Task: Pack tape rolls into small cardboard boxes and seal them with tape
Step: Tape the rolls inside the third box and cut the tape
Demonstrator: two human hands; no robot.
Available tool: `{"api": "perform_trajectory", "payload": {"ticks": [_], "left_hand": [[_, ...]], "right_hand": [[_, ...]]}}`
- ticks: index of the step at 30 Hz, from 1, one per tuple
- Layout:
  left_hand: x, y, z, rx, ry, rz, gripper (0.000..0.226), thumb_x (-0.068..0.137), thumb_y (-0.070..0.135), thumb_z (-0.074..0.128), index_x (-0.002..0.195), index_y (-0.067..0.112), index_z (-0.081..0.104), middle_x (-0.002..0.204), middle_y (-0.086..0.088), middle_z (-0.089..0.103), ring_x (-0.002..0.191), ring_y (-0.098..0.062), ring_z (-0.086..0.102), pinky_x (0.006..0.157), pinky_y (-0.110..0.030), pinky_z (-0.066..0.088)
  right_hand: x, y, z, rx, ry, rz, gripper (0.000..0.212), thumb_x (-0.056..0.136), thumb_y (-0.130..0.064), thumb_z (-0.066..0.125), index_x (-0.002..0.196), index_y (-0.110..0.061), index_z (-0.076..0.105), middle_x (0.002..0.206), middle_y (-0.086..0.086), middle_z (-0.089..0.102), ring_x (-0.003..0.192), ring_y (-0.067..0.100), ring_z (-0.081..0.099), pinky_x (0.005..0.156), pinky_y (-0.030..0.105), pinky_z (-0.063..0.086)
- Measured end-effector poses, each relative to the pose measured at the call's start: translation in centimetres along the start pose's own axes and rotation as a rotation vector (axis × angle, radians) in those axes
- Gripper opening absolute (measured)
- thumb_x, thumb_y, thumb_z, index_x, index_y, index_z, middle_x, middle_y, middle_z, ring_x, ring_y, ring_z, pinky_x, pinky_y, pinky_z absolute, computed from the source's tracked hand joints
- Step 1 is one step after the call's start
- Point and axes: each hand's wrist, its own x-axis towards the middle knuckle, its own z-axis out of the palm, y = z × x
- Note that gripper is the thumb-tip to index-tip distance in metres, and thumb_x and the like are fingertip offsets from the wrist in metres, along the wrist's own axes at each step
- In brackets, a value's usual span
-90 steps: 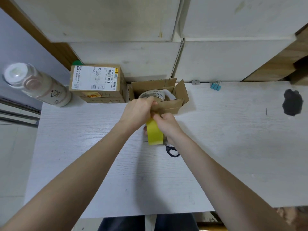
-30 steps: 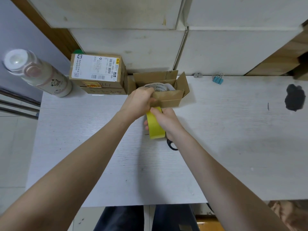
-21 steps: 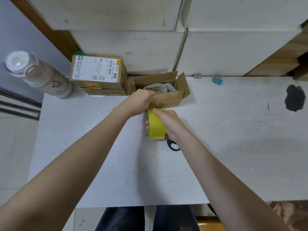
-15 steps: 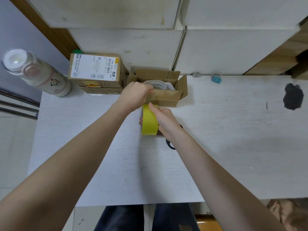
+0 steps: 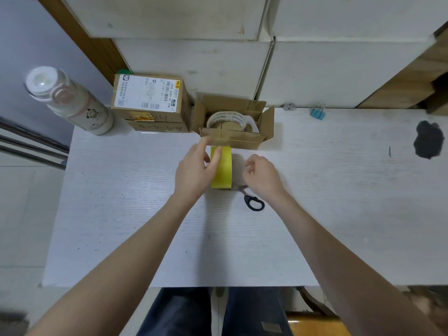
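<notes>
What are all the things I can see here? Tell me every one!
open box: 1, brown cardboard, back middle of the table, flaps up
tape roll: 1, whitish with print, inside the open box
yellow tape roll: 1, on edge, just in front of the open box
scissors: 1, black handles, right of the yellow tape roll
labelled boxes: 2, brown, stacked, left of the open box
bottle: 1, white, back left corner
binder clip: 1, blue, back right
dark stain: 1, far right
table: 1, white
left hand: on the yellow tape roll
right hand: beside it, holding nothing visible

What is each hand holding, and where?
The left hand grips the yellow tape roll by its side; the right hand holds nothing visible.
</notes>
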Motion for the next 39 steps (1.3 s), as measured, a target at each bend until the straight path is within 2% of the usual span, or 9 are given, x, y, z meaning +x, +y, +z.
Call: {"api": "perform_trajectory", "payload": {"ticks": [6,9,13,16,19,23,27,29,39], "left_hand": [[1.1,0.5,0.8,-0.353,-0.202,-0.171,0.027,0.097,0.048,0.041,0.119,0.036,0.05,0.097,0.009,0.059,0.074,-0.003,0.052,0.068,-0.022,0.042],[1.7,0.8,1.3,-0.393,-0.211,-0.207,0.029,0.096,0.039,0.048,0.122,0.03,0.054,0.118,0.011,0.054,0.086,-0.002,0.051,0.069,-0.012,0.038],[2.2,0.8,1.0,-0.365,-0.219,-0.216,0.028,0.094,0.038,0.05,0.121,0.031,0.054,0.115,0.009,0.052,0.093,-0.01,0.052,0.075,-0.019,0.041],[2.8,0.3,0.1,-0.301,-0.256,-0.206,0.027,0.093,0.038,0.049,0.12,0.034,0.055,0.118,0.004,0.053,0.102,-0.019,0.052,0.084,-0.031,0.044],[3.3,-0.7,-1.0,-0.306,-0.288,-0.197,0.026,0.093,0.03,0.048,0.117,0.035,0.056,0.121,0.004,0.053,0.104,-0.02,0.052,0.082,-0.029,0.041],[3.4,-1.7,-2.3,-0.272,-0.361,-0.185,0.029,0.093,0.028,0.047,0.121,0.037,0.054,0.124,0.008,0.052,0.101,-0.015,0.051,0.076,-0.025,0.041],[3.6,-2.1,-3.3,-0.247,-0.437,-0.138,0.03,0.096,0.027,0.046,0.125,0.034,0.053,0.133,0.01,0.048,0.113,-0.013,0.048,0.083,-0.023,0.04],[3.7,-2.3,-3.7,-0.24,-0.46,-0.13,0.031,0.097,0.026,0.046,0.126,0.033,0.053,0.137,0.011,0.046,0.118,-0.013,0.045,0.088,-0.025,0.036],[3.6,-3.1,-4.2,-0.257,-0.486,-0.114,0.032,0.095,0.02,0.048,0.124,0.031,0.054,0.129,0.015,0.047,0.116,-0.006,0.042,0.09,-0.02,0.031]], "right_hand": [[-2.5,3.9,1.8,-0.613,-0.045,-0.122,0.041,0.089,-0.032,0.056,0.121,-0.012,0.042,0.126,0.006,0.042,0.118,0.026,0.037,0.091,0.036,0.035],[-2.5,4.7,1.9,-0.753,0.029,-0.141,0.039,0.09,-0.029,0.056,0.121,-0.009,0.042,0.126,0.008,0.045,0.117,0.026,0.04,0.093,0.035,0.032],[-2.0,5.4,0.4,-0.818,0.03,-0.125,0.029,0.09,-0.024,0.057,0.113,-0.009,0.05,0.117,0.008,0.054,0.111,0.026,0.048,0.087,0.033,0.034],[-1.9,5.7,-1.2,-0.742,-0.002,-0.03,0.015,0.089,-0.03,0.057,0.091,-0.015,0.056,0.099,0.008,0.057,0.094,0.029,0.054,0.075,0.032,0.036],[-1.8,5.3,-2.5,-0.412,-0.074,0.128,0.029,0.084,-0.028,0.061,0.062,-0.016,0.045,0.07,0.003,0.054,0.07,0.028,0.054,0.056,0.026,0.037],[-1.4,4.1,-4.4,-0.066,-0.291,0.135,0.017,0.082,-0.023,0.065,0.074,-0.016,0.051,0.078,0.007,0.071,0.063,0.02,0.059,0.059,0.025,0.044],[-1.7,1.8,-5.6,-0.104,-0.55,0.084,0.055,0.075,-0.071,0.057,0.084,-0.017,0.054,0.075,-0.004,0.058,0.06,0.013,0.05,0.055,0.022,0.04],[-1.7,0.9,-5.1,-0.146,-0.621,0.092,0.062,0.074,-0.078,0.049,0.089,-0.018,0.054,0.084,-0.004,0.059,0.062,0.012,0.052,0.059,0.024,0.041],[0.3,-1.8,-3.8,-0.043,-0.606,0.096,0.062,0.078,-0.076,0.047,0.088,-0.016,0.059,0.07,-0.007,0.059,0.042,0.006,0.036,0.048,0.019,0.035]]}}
